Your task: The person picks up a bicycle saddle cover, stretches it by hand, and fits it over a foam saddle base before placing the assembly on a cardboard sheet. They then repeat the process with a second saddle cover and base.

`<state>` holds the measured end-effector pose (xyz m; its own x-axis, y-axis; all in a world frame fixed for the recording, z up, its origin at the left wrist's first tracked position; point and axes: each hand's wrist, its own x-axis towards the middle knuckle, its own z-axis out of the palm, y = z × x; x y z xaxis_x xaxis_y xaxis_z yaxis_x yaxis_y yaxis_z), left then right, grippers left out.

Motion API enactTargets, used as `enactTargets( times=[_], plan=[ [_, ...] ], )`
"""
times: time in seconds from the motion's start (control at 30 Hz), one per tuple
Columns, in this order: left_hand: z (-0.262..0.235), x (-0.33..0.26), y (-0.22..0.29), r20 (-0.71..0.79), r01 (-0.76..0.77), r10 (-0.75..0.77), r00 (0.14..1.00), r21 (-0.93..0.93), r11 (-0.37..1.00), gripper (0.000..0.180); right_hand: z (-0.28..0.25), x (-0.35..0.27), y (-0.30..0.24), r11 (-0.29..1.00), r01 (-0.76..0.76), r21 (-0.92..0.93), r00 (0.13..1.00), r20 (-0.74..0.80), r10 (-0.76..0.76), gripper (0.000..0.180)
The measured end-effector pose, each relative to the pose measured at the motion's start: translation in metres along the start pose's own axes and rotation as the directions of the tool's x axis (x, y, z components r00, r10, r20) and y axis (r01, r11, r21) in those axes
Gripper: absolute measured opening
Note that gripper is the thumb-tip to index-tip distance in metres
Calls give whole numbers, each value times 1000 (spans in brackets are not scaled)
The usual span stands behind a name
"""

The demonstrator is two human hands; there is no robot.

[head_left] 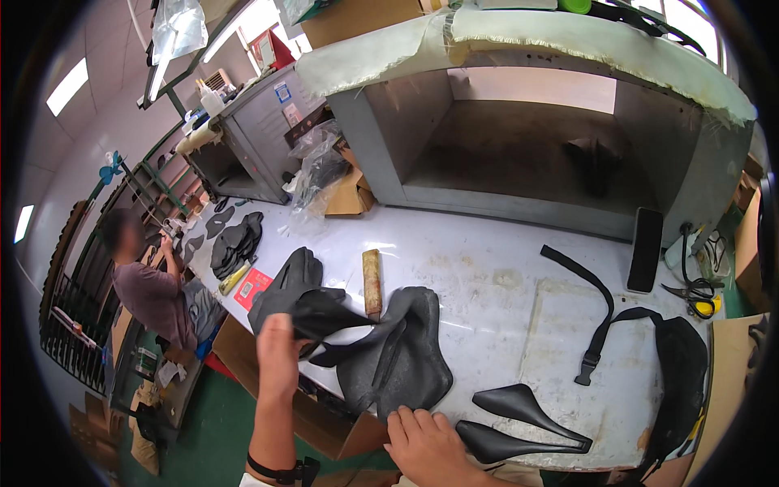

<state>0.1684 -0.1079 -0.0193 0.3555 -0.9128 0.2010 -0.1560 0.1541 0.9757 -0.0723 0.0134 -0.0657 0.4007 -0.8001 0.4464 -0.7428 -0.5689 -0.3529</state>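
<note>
My left hand (278, 355) is closed on a thin black saddle cover (331, 315), raised over the table's near edge. Below and right of it lies a larger dark grey saddle-shaped piece (418, 349) with a long slit. My right hand (428, 445) lies with fingers stretched at this piece's near end, touching its edge; the thumb is hidden. Beyond my left hand sits a pile of black covers (299, 268). A worn wooden-looking stick (372, 284) lies behind the grey piece. Right of my right hand rests a glossy black bicycle saddle (515, 406) with a split shape.
A grey metal box (519, 209) with an open front stands at the back, a dark object inside. A phone (645, 250), scissors (696, 292) and a black belt bag (680, 365) lie right. A cardboard box (341, 434) sits below the near edge. Another person (154, 284) works at left.
</note>
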Motion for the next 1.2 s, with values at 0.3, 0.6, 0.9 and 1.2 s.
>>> enactTargets(
  times=[0.3,0.6,0.9,1.2],
  plan=[
    [-30,-16,32,-425,-413,316,849,-159,897,20,-2,3,-1,995,-34,94,999,13,33,52],
    [20,-94,128,40,-7,24,999,-382,924,30,-60,17,-9,491,-151,858,839,-151,523,26],
    [51,-129,84,602,658,-274,750,-637,402,46,-107,-69,50,-332,-530,781,818,573,42,19],
    [100,-193,43,730,-309,232,643,-31,951,55,-181,-139,64,300,-305,904,903,174,393,21]
  ],
)
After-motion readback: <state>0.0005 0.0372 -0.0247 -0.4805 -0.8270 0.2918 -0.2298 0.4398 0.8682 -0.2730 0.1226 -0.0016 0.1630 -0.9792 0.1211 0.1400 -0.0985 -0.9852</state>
